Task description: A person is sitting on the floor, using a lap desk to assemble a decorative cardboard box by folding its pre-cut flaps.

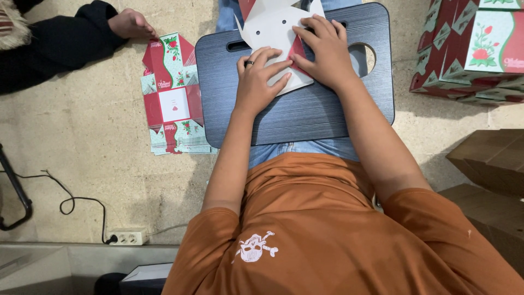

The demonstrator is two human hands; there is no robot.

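Head view: my left hand (261,82) and right hand (323,52) lie flat, fingers spread, gripping nothing, pressing a white die-cut cardboard blank (271,30) down on the dark lap tray (305,117) across my knees, so a fold creases sharply. A stack of printed flat blanks (173,98) lies on the floor beside the tray, near another person's hand (130,24).

You wear a rust-orange short-sleeved T-shirt (327,235) with a small white skull-and-crossbones print (255,247) at seven o'clock, blue jeans (297,148), and a dark ring (249,64) on your left hand (261,79).
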